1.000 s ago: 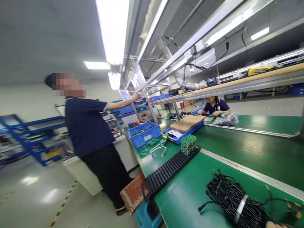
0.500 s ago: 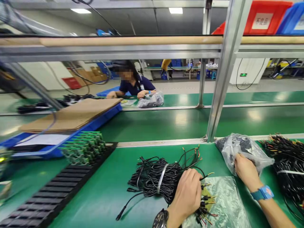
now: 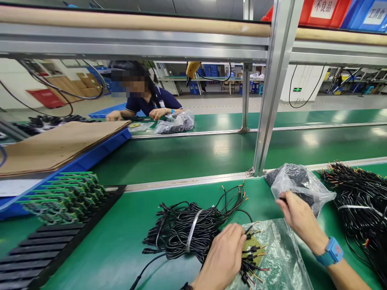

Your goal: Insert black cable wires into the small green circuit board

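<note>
My left hand point(image 3: 222, 257) rests on the right end of a coiled bundle of black cables point(image 3: 187, 229) bound with a white tie, fingers on the loose wire ends by a small round green board point(image 3: 251, 245). That board lies on a clear plastic bag point(image 3: 276, 262) on the green bench. My right hand point(image 3: 298, 215), with a blue wristband, pinches the edge of a second plastic bag point(image 3: 298, 183) holding dark parts.
Another black cable bundle point(image 3: 359, 201) lies at the right. A black slotted rack point(image 3: 39, 249) holds green circuit boards point(image 3: 65, 195) at the left, beside a blue tray with cardboard point(image 3: 57, 143). A metal post point(image 3: 266, 104) stands ahead. A co-worker point(image 3: 145, 100) sits across the belt.
The view swung from the aisle and a standing person down to the bench. My left hand settled onto the wire ends; my right hand stayed at the bag.
</note>
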Demonstrator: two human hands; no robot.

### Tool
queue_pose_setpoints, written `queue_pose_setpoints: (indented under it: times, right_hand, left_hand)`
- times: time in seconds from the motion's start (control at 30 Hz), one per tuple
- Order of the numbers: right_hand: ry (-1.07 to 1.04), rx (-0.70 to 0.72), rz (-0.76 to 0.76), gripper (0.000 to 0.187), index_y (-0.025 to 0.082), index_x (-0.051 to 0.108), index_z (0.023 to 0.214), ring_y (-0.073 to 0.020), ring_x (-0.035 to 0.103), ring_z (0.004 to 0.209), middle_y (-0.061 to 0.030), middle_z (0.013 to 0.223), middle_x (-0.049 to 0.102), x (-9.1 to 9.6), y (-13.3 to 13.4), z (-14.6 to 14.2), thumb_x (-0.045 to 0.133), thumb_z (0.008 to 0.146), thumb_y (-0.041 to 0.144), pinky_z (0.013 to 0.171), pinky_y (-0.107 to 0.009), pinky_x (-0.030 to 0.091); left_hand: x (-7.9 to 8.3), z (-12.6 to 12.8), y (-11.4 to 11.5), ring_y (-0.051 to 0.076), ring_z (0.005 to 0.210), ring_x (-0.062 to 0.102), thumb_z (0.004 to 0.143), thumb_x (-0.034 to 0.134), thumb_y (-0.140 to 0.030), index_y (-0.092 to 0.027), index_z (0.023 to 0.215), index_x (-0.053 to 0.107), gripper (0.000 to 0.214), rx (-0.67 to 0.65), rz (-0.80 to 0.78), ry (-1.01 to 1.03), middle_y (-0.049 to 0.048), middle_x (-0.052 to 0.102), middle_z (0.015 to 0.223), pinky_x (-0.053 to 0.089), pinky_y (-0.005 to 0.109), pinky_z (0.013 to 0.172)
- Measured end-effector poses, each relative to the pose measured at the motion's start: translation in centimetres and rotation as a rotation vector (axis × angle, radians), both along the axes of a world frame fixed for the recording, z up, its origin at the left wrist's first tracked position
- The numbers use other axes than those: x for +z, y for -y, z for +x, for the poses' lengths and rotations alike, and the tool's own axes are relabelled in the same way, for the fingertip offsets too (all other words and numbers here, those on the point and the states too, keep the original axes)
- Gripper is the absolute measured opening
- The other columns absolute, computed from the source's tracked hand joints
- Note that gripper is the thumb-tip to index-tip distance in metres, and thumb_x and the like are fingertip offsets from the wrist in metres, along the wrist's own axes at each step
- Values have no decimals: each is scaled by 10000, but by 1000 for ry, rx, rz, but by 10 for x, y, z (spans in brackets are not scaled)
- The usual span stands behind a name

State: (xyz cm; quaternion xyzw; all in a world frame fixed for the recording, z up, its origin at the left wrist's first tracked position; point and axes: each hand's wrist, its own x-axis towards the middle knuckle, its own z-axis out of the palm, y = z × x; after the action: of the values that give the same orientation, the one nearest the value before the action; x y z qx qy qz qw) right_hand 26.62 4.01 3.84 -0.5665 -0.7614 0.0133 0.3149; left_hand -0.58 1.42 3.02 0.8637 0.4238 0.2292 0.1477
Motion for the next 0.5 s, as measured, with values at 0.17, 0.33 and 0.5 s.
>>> queue_pose_setpoints:
  times: [0.17,0.33,0.5]
  right_hand:
    - [-166,308,-409,176,206,483,997,-167,576,720,-16,832,620,-9,15,-36,395,1080,333,660,-288,378]
    - [-262,337,-483,158,200,487,1006,-174,601,801,-37,910,655,-20,18,-49,395,1068,313,703,-282,379]
    - [-203,494,-534,163,192,588,956,-129,507,686,-9,802,624,-8,20,-46,453,1013,265,656,-256,339]
  left_hand:
    - [-9,3,0,193,608,545,1012,370,-124,-221,870,426,181,77,125,-65,-14,551,688,348,305,601]
    - [-7,-5,2,218,529,551,1033,357,-168,-234,915,454,167,67,88,-177,-37,525,603,302,316,556]
    - [11,-11,3,266,669,620,1039,306,-195,-221,928,523,246,0,-171,-400,24,603,711,293,334,614]
